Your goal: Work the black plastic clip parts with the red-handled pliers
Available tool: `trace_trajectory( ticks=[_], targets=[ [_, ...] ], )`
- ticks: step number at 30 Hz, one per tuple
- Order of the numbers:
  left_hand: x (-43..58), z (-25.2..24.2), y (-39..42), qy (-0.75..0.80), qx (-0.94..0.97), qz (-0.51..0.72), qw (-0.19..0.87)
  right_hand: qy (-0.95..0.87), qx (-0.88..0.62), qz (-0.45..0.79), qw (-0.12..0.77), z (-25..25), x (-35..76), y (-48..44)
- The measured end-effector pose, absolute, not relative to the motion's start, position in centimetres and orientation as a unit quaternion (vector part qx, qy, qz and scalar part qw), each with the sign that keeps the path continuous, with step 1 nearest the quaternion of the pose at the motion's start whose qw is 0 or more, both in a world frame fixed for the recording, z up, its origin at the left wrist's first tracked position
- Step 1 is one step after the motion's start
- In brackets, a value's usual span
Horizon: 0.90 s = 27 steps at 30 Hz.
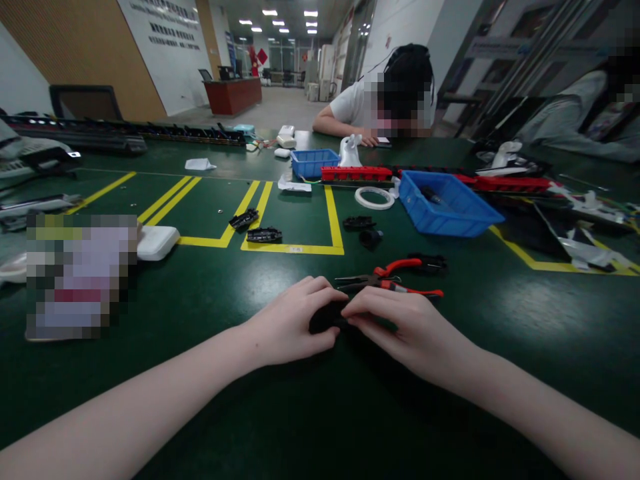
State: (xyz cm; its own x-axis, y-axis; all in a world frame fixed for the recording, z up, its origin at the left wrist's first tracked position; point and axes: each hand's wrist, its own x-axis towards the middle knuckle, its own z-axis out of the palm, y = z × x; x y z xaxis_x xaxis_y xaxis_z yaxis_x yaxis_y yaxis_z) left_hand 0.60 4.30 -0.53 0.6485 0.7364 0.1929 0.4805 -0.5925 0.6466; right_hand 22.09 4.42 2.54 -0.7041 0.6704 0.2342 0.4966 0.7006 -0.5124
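Note:
My left hand [295, 323] is closed around a small black part [327, 318], gripping it between thumb and fingers just above the green tabletop. From the other side my right hand [407, 327] pinches the near end of that part with thumb and forefinger. Fingers and shadow hide most of its shape. Directly behind my hands lie needle-nose pliers [377, 277] with red handles, jaws pointing left. Next to their upper handle rests a black plastic piece [427, 263]. Farther back are similar black pieces [264, 235] and a short black cylinder [371, 238].
A blue bin [450, 223] stands at the right, with a roll of white tape [374, 197] beside it. Left are a phone [85, 287] and a white case [157, 242]. Yellow tape lines [300, 250] mark the table [280, 427]. Across it a person [345, 113] leans forward.

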Motion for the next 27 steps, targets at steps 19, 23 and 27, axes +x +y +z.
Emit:
trace_trajectory(
  ticks=[19, 23, 27],
  targets=[
    [0.6, -1.0, 4.5, 0.344, 0.876, 0.227, 0.252, -0.896, -0.337, 0.199, 0.208, 0.9, 22.0, 4.6],
    [0.6, -0.9, 4.5, 0.343, 0.876, 0.226, 0.252, -0.898, -0.324, 0.208, 0.213, 0.9, 22.1, 4.7],
    [0.7, -1.0, 4.6, 0.343, 0.877, 0.226, 0.251, -0.9, -0.315, 0.205, 0.221, 0.9, 22.0, 4.8]
  ],
)
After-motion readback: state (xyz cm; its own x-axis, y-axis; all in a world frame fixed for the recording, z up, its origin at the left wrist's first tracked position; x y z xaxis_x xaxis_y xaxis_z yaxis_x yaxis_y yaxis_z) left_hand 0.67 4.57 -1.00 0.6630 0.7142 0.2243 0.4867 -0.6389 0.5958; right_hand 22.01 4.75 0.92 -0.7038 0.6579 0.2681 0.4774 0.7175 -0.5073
